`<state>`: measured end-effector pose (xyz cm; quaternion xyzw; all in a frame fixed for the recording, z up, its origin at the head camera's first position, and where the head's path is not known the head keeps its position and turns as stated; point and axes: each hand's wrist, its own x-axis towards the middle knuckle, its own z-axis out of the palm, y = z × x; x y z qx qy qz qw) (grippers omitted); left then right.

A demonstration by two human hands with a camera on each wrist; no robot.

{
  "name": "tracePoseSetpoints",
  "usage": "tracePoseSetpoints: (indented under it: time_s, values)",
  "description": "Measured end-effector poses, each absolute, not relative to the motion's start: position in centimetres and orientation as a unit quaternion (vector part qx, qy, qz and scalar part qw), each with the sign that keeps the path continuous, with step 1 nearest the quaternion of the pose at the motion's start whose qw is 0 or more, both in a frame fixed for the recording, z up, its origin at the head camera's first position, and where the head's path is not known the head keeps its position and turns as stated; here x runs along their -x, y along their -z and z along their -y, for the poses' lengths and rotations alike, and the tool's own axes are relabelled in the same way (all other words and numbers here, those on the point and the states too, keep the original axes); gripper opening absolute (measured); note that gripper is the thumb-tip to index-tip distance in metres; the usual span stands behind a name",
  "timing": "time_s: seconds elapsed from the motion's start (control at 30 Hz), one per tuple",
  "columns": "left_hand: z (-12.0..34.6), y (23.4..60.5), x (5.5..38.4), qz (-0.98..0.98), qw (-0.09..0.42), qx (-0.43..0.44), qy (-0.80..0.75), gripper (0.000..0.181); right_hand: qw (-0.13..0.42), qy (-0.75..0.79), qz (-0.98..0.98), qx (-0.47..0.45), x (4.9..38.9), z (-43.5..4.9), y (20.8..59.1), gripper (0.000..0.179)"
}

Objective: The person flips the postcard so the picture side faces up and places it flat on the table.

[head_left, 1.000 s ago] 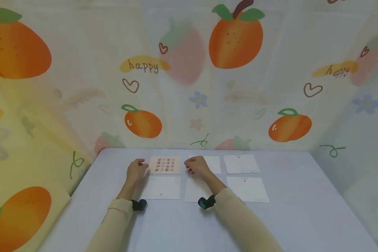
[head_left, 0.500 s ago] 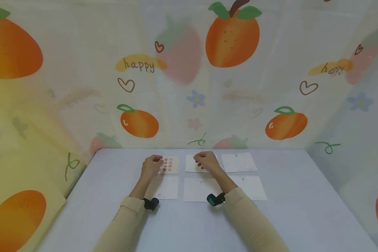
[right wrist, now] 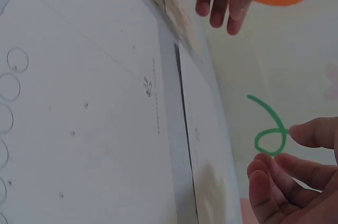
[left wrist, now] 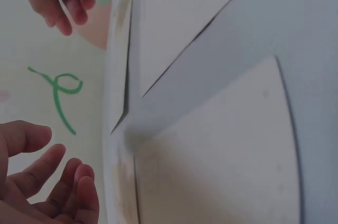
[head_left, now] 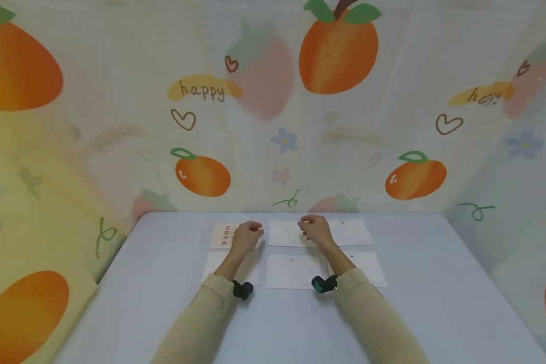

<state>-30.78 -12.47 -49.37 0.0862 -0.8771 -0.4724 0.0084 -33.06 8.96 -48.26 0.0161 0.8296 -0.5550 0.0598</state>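
Note:
My left hand (head_left: 247, 236) hovers over the right part of a card printed with rows of characters (head_left: 220, 236), at the back left of the sheets. Its fingers (left wrist: 45, 171) are loosely bent, with nothing between thumb and fingertips. Over the inner edges of a white back-middle card (head_left: 282, 233) and a white back-right card (head_left: 352, 232) is my right hand (head_left: 316, 230). That hand is also bare, its thumb and fingers (right wrist: 303, 171) apart in the right wrist view. The left forearm partly hides a front-left white card (head_left: 212, 263).
A front-middle card (head_left: 293, 273) and a front-right card (head_left: 366, 270) complete two rows on the pale table (head_left: 264, 323). Small marks and circles show on one sheet (right wrist: 105, 145) in the right wrist view. Behind the table hangs a fruit-patterned cloth (head_left: 255, 151).
Both hands have moved to the right above the cards. The left went from beside the printed card to over it, the right from the central gap toward the back-right card. The cards stayed put.

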Motion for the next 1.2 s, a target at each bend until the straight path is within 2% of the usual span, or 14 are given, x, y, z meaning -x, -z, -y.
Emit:
tracePoseSetpoints:
  time_s: [0.23, 0.5, 1.07, 1.2]
  values:
    - [11.0, 50.2, 31.1, 0.88, -0.02, -0.104, 0.463, 0.028, 0.055, 0.512, -0.857, -0.031, 33.4, -10.2, 48.5, 0.032]
    - [10.3, 50.0, 31.5, 0.893, -0.027, -0.09, 0.44, 0.03, 0.058, 0.441, -0.894, -0.053, 33.4, -11.0, 48.4, 0.035]
    - [8.8, 49.6, 31.7, 0.895, -0.075, -0.109, 0.426, 0.039, 0.063, 0.416, -0.905, -0.056, 32.9, -11.3, 48.4, 0.037]
    - [8.7, 49.6, 31.7, 0.898, -0.072, -0.1, 0.423, 0.04, 0.056, 0.416, -0.906, -0.063, 33.1, -11.3, 48.6, 0.037]
